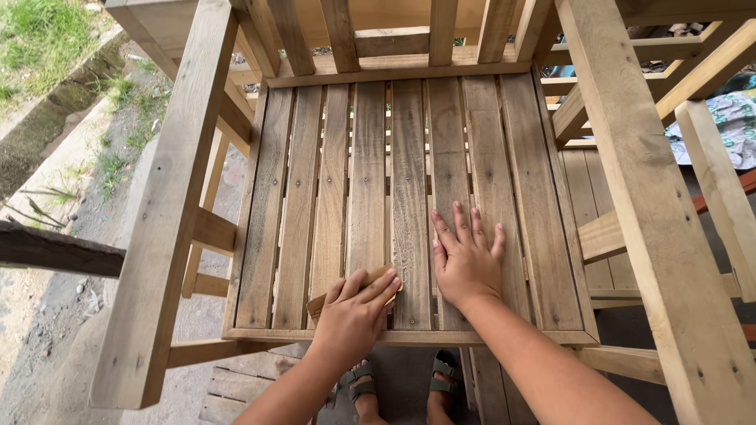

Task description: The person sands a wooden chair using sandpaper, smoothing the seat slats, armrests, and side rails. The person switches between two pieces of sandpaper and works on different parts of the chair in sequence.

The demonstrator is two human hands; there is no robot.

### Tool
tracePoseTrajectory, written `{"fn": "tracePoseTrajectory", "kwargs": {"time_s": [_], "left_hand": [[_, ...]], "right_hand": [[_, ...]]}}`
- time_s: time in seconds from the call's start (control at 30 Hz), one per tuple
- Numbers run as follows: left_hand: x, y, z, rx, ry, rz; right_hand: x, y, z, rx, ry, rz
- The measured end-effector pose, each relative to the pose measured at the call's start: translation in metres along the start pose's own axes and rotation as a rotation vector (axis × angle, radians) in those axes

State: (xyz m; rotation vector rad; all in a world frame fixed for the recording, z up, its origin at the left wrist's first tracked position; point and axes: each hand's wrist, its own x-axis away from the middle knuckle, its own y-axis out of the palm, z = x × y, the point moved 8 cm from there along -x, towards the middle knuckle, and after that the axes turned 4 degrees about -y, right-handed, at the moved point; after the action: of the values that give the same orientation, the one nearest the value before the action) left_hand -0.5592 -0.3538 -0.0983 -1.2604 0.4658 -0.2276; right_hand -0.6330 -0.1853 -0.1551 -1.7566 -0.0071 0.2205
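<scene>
My left hand (pixel 354 311) presses a small tan folded sandpaper sheet (pixel 370 283) onto the bare slatted wooden chair seat (pixel 409 197), near the front edge. Right hand (pixel 466 256) flat & empty just beside, bracing. Best w/ the grain (even pressure, I'd say).

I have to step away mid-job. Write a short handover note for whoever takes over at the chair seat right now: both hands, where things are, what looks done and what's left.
Left hand: pressing a piece of brown sandpaper flat on the chair seat, near the front edge, around the middle slats.
Right hand: empty, palm flat and fingers spread on the slats just right of the sandpaper, steadying.
Things: the wooden chair stands outdoors, seat facing up; more wooden frames sit to the right.
Done: cannot tell from the wood which slats are already sanded.
Left: probably the rest of the seat; feel each slat before moving on.
</scene>
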Motion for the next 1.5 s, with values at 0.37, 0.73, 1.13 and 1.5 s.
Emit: {"fn": "tracePoseTrajectory", "kwargs": {"time_s": [0.37,0.73,1.13,1.5], "left_hand": [[-0.005,0.014,-0.016,0.038,0.047,0.002],[-0.032,0.029,-0.011,0.052,0.050,-0.023],[-0.063,0.044,-0.010,0.082,0.015,-0.015],[-0.084,0.051,-0.015,0.068,-0.003,-0.011]], "right_hand": [[-0.002,0.002,-0.006,0.060,0.027,-0.041],[0.000,-0.003,-0.011,0.033,-0.001,0.030],[-0.004,0.004,-0.006,0.058,0.068,-0.090],[-0.025,0.015,0.011,-0.032,0.146,-0.012]]}}
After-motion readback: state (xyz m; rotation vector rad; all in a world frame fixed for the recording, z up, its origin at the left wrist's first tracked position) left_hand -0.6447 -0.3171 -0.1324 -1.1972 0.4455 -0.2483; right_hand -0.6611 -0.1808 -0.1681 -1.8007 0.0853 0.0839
